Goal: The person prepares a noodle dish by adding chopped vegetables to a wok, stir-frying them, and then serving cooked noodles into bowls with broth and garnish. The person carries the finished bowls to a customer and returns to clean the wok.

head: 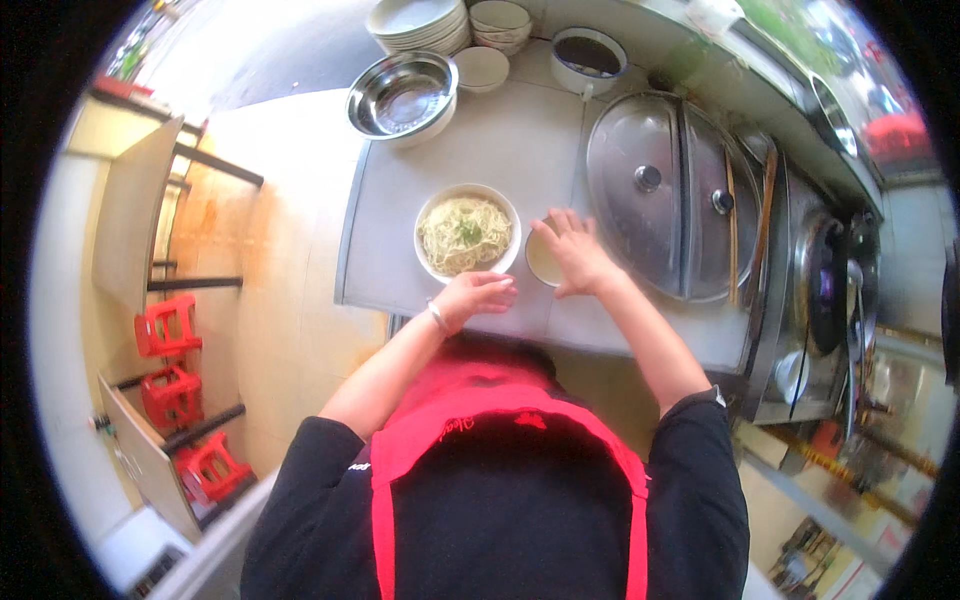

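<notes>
A white bowl of noodles (466, 234) topped with chopped green herbs stands on the light grey counter (517, 157). Just off its near rim is my left hand (480, 294), half curled with nothing visible in it. To the right of the noodles sits a smaller bowl with pale yellowish contents (543, 259). My right hand (574, 251) is spread over that small bowl and hides its right side. Whether the fingers touch its rim I cannot tell.
A round pot with a split metal lid (637, 217) is set in the counter at right, chopsticks (731, 225) across it. A steel basin (405, 97), stacked plates (418, 22) and an enamel pot of dark liquid (589, 56) stand farther back. Red stools (169, 326) are at left.
</notes>
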A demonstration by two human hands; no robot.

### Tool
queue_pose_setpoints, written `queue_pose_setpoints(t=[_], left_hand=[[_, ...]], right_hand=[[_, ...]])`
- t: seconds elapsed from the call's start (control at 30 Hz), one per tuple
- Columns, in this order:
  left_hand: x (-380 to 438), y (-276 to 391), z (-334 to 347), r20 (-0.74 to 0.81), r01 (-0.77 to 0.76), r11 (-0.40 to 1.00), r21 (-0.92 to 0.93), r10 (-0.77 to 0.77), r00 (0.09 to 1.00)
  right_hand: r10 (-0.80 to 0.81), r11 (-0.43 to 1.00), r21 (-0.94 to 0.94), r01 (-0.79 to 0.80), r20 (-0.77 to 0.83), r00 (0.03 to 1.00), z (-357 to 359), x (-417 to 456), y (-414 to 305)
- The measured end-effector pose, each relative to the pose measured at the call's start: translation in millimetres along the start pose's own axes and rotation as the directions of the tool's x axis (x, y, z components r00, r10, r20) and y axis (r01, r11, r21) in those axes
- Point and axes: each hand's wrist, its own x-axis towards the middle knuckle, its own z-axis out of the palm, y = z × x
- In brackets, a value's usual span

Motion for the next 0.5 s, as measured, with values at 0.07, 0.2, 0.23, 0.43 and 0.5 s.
queue_pose_setpoints(t=[0.07,0.2,0.23,0.43,0.5], left_hand=[[6,15,-3,0.035,0.071,0.996,0.061,-0.074,0.997],[14,32,-14,0.161,0.016,0.996,0.091,-0.031,0.987],[14,36,-13,0.203,0.015,0.999,0.044,-0.023,0.979],[0,67,-4,0.367,0.032,0.993,-0.112,0.011,0.930],[-9,74,-3,0.368,0.013,0.992,-0.126,0.034,0.929]], right_hand=[[0.060,0.997,0.040,-0.059,-0.019,0.998,-7,-3,-6],[0.125,0.988,0.103,-0.113,-0.122,0.985,-29,-15,-28],[0.138,0.985,0.123,-0.124,-0.114,0.984,-37,-17,-33],[0.145,0.976,0.183,-0.117,-0.148,0.978,-85,-27,-66],[0.135,0.979,0.177,-0.099,-0.202,0.970,-95,-29,-75]])
